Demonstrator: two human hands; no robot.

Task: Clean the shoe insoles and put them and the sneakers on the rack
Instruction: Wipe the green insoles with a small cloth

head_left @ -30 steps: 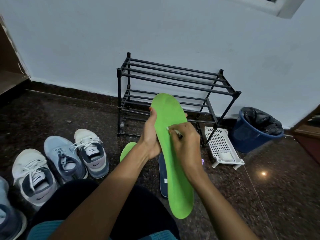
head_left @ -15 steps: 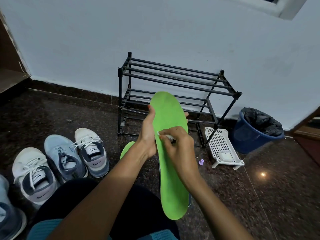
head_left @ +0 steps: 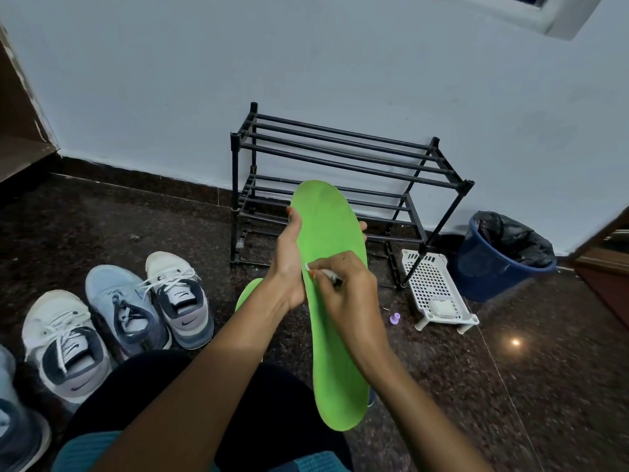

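A long green insole (head_left: pixel 328 233) is held up in front of me, toe end pointing at the black two-tier shoe rack (head_left: pixel 343 165). My left hand (head_left: pixel 289 264) grips its left edge, thumb on the front face. My right hand (head_left: pixel 343 287) pinches a small white-tipped brush (head_left: pixel 323 272) whose tip touches the insole's left side. A second green insole (head_left: pixel 246 294) lies on the floor behind my left wrist, mostly hidden. Several sneakers stand at the left: a white one (head_left: pixel 63 342), a light blue one (head_left: pixel 122 308) and a white and grey one (head_left: pixel 178 294).
A white perforated plastic tray (head_left: pixel 435 287) holding a pale block lies on the floor right of the rack. Beyond it stands a blue bin (head_left: pixel 490 270) lined with a black bag. A small purple cap (head_left: pixel 394 318) sits on the dark granite floor.
My right hand has slid the brush tip leftward across the insole, from its middle to its left edge. The insole has shifted slightly left and up.
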